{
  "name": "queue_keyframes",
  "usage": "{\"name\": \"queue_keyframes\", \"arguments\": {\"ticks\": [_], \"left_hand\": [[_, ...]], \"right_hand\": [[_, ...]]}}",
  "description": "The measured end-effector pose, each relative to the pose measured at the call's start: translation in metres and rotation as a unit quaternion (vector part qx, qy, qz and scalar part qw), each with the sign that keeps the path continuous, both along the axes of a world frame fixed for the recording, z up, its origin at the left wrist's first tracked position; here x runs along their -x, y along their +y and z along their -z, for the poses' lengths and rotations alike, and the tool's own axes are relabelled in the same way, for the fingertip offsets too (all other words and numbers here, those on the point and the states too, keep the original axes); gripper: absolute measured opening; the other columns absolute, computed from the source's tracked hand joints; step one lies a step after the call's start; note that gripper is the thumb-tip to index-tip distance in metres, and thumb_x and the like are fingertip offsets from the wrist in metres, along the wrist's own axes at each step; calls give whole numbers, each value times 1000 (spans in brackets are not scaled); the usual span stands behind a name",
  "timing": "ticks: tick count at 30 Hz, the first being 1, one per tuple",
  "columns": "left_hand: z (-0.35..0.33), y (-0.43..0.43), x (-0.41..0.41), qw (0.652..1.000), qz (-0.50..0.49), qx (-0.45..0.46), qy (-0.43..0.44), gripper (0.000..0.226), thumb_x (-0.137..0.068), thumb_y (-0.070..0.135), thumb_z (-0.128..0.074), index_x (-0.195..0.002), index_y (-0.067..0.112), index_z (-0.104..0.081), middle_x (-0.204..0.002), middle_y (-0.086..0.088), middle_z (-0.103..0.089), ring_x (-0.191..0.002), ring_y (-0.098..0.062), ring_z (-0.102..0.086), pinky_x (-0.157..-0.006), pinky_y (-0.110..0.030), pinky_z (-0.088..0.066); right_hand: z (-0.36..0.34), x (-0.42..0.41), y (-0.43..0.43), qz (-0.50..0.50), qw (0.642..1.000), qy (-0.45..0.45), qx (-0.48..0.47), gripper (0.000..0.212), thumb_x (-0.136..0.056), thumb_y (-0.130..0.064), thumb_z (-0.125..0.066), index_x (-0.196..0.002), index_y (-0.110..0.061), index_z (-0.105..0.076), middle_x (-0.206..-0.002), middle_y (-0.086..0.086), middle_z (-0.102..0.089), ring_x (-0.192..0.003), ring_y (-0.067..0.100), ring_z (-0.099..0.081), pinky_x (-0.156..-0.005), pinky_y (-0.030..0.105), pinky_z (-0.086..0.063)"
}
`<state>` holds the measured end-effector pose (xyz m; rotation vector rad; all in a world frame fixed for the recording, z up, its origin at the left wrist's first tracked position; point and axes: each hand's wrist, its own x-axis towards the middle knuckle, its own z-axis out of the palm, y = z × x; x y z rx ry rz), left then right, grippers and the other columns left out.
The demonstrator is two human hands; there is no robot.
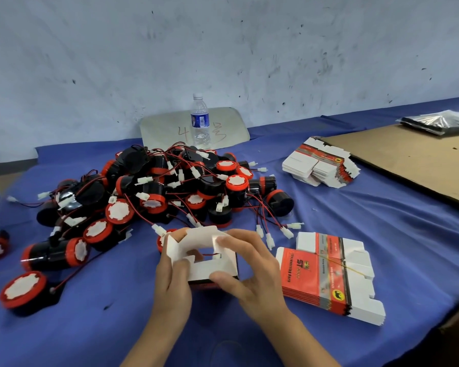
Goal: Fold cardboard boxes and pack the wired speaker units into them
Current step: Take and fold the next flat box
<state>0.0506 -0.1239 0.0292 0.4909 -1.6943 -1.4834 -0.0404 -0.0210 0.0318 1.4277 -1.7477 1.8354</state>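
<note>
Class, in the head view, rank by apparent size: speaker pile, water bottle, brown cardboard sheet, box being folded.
1. speaker pile
2. brown cardboard sheet, partly out of frame
3. box being folded
4. water bottle, farther away, so true size unsure

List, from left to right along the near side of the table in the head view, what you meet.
Lone round red-and-black plastic speaker unit → left hand → half-folded white cardboard box → right hand → rubber-banded stack of flat red-and-white cardboard boxes.

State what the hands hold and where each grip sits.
A cardboard box: the left hand grips its left side, the right hand its top flap and near edge.
</note>
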Motion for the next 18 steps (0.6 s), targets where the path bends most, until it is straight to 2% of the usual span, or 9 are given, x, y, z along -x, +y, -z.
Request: {"name": "queue_keyframes", "arguments": {"ticks": [2, 4, 5, 7, 9, 11, 14, 16, 18], "left_hand": [[-6, -1, 1, 999, 8, 33, 16, 34, -84, 21, -43, -101, 47, -57, -91, 21, -66, -77, 4, -60, -65, -10, -48], [-10, -2, 0, 996, 23, 85, 27, 34, -84, 40, -47, -115, 56, -47, -100, 19, -63, -85, -4, -61, -72, -20, -50], [-11, -2, 0, 993, 27, 111, 28, 40, -84, 49, -49, -122, 58, -40, -106, 21, -60, -91, -5, -61, -76, -21, -50], [-10, -2, -1, 985, 32, 171, 10, 48, -83, 63, -51, -128, 61, -35, -118, 27, -55, -105, -3, -59, -80, -13, -48], [-8, -3, 0, 979, 28, 203, -17, 45, -83, 64, -51, -126, 62, -39, -120, 27, -55, -107, -3, -59, -79, -13, -50], [-5, -5, 1, 979, 27, 200, -27, 40, -83, 59, -50, -123, 63, -43, -115, 21, -58, -102, -9, -63, -76, -17, -54], [-4, -8, 0, 976, 20, 215, -13, 33, -86, 58, -49, -119, 59, -48, -111, 19, -59, -96, -8, -64, -73, -15, -53], [-6, -8, 0, 972, 13, 235, -9, 29, -88, 65, -45, -115, 57, -50, -109, 19, -57, -95, -9, -62, -74, -14, -51], [-8, -8, 1, 971, 5, 240, -15, 31, -87, 72, -40, -110, 54, -50, -105, 19, -56, -94, -13, -61, -73, -17, -51]], "right_hand": [[0, 1, -2, -3, 1000, -11, -20, 40, -78, -42, -72, -106, -15, -66, -110, -3, -56, -102, 4, -57, -86, 16, -45], [0, 1, -3, -14, 998, -51, -30, 31, -74, -39, -72, -99, -19, -69, -107, -6, -58, -97, 4, -58, -80, 16, -45], [0, 1, -3, -10, 996, -79, -28, 27, -74, -39, -70, -96, -24, -68, -104, -8, -59, -95, 3, -59, -77, 14, -45], [-1, 3, -3, 0, 986, -166, -6, 25, -72, -41, -66, -92, -26, -66, -95, -10, -63, -91, 4, -61, -73, 15, -46], [-1, 6, -3, -17, 965, -263, 19, 32, -71, -44, -62, -90, -19, -68, -92, -3, -68, -86, 11, -65, -69, 21, -51], [0, 8, -3, -37, 951, -307, 16, 38, -70, -47, -62, -89, -14, -68, -91, 4, -70, -83, 21, -68, -67, 28, -54], [0, 7, -3, -64, 947, -314, 5, 39, -72, -46, -61, -88, -11, -67, -88, 8, -70, -79, 21, -68, -64, 29, -55], [-1, 7, -3, -66, 951, -301, 4, 39, -75, -46, -59, -88, -10, -66, -89, 7, -68, -80, 22, -67, -64, 31, -55], [-1, 7, -3, -63, 959, -277, 1, 39, -78, -46, -56, -87, -9, -66, -89, 1, -67, -80, 15, -64, -64, 25, -52]]}}
